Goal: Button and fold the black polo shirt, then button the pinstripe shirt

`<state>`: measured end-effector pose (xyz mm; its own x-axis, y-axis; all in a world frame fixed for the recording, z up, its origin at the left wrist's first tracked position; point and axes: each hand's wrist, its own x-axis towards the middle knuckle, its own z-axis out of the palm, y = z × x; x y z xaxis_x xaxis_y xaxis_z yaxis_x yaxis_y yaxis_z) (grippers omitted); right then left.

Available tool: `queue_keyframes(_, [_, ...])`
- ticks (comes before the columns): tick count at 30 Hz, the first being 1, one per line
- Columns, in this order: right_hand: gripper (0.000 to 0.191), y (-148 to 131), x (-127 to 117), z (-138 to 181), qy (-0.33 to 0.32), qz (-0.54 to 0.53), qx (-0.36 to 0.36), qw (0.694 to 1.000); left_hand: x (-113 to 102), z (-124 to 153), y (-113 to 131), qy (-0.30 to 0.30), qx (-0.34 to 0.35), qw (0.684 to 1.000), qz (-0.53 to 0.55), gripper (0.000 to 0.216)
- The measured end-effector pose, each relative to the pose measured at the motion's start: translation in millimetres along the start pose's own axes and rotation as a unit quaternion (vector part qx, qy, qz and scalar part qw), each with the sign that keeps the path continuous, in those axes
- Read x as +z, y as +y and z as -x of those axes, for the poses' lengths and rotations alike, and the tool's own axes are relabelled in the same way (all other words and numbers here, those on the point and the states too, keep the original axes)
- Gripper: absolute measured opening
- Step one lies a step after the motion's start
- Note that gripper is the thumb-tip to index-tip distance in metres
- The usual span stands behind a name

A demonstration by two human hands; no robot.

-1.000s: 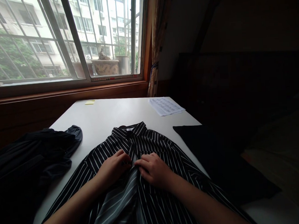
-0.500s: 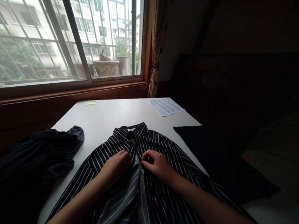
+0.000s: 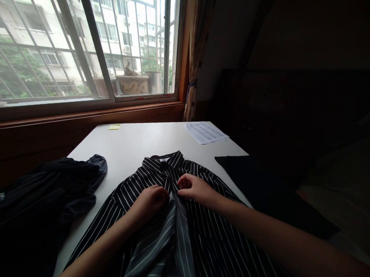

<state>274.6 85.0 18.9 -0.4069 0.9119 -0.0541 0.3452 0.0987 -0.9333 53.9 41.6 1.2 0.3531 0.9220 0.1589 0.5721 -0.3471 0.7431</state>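
Observation:
A black shirt with thin white stripes (image 3: 210, 237) lies front up on the white table (image 3: 135, 141), collar toward the window. My left hand (image 3: 149, 203) rests curled on the left front panel, fingers pinching the fabric edge by the placket. My right hand (image 3: 194, 188) is closed too, pinching the right edge of the placket just below the collar. The two hands nearly touch at the shirt's centre line. Below them the front hangs open and shows the paler inside of the cloth.
A heap of dark clothing (image 3: 44, 201) covers the table's left side. A flat dark cloth (image 3: 256, 180) lies at the right edge. A printed paper sheet (image 3: 205, 132) and a yellow sticky note (image 3: 114, 127) sit at the far end, under the barred window (image 3: 72, 45).
Both hands have moved up the shirt front toward the collar, the right one farther. The view has shifted slightly left.

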Motion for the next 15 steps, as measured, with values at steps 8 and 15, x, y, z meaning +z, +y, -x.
queue_keyframes(8, [0.021, 1.3, 25.4, 2.2, 0.007, 0.006, -0.008, 1.000, 14.4, 4.9, 0.8, 0.007, 0.038, 0.997, -0.072, 0.020])
queue_keyframes(15, [0.018, 16.2, 39.8, 7.3, 0.054, 0.005, -0.044, 0.998, 7.7, 3.9, 5.6, 0.019, -0.044, 0.997, 0.063, 0.020])
